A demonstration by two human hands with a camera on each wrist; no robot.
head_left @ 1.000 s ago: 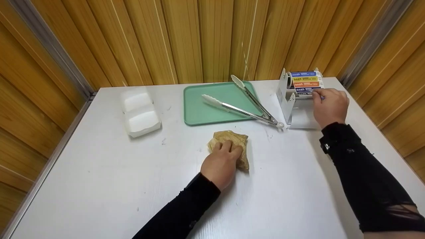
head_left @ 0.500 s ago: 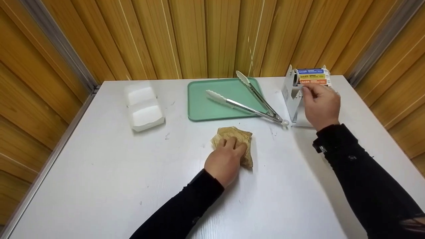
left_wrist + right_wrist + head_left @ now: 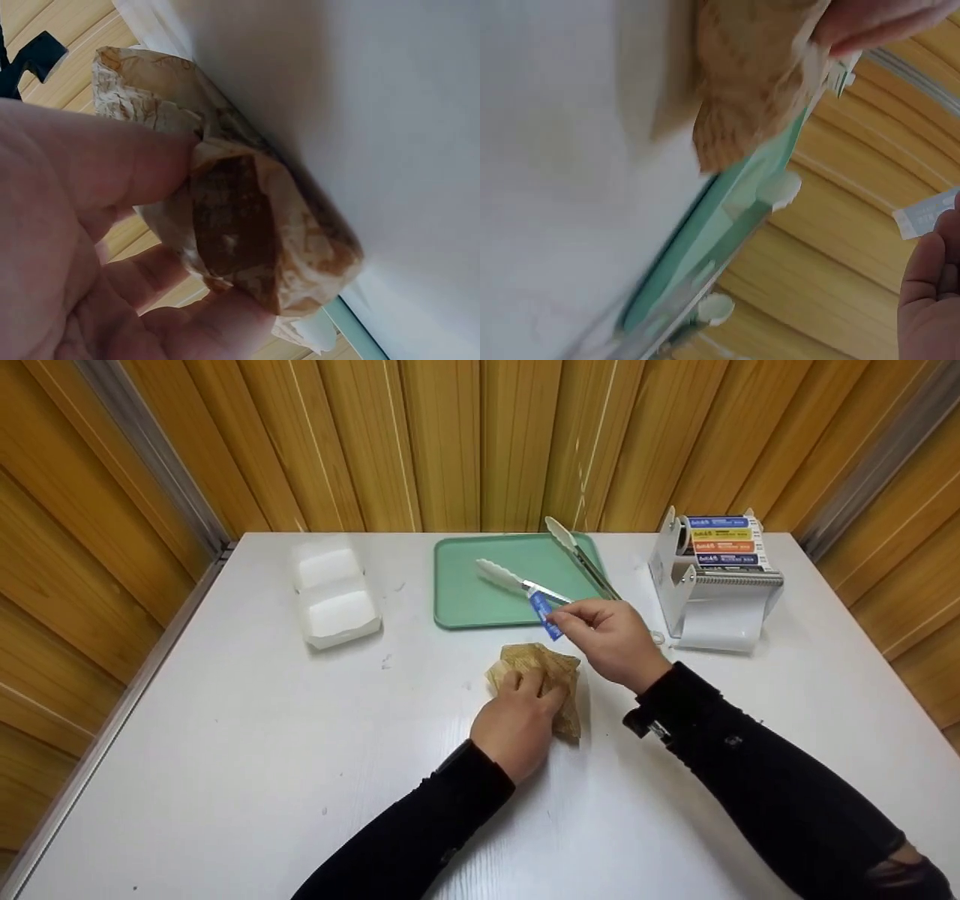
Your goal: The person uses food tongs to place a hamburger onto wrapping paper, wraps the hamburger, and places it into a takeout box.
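Observation:
My left hand grips a brown paper-wrapped package on the white table. In the left wrist view, thumb and fingers curl round the crinkled wrapper, which has a dark brown patch on its side. My right hand pinches a small blue sticker with white print, held above the table just behind the package. The right wrist view shows that sticker at the fingertips, its face pale there. Tongs lie spread across a green tray, partly hidden by my right hand.
At the back right stands a white label dispenser with rows of blue, yellow and orange stickers and a strip of backing paper hanging in front. A white clamshell box lies open at the back left. Wood-patterned walls enclose the table.
My right hand has come away from the dispenser, moving left with a blue sticker, and is now near the package. My left hand keeps its hold. The head view has shifted slightly.

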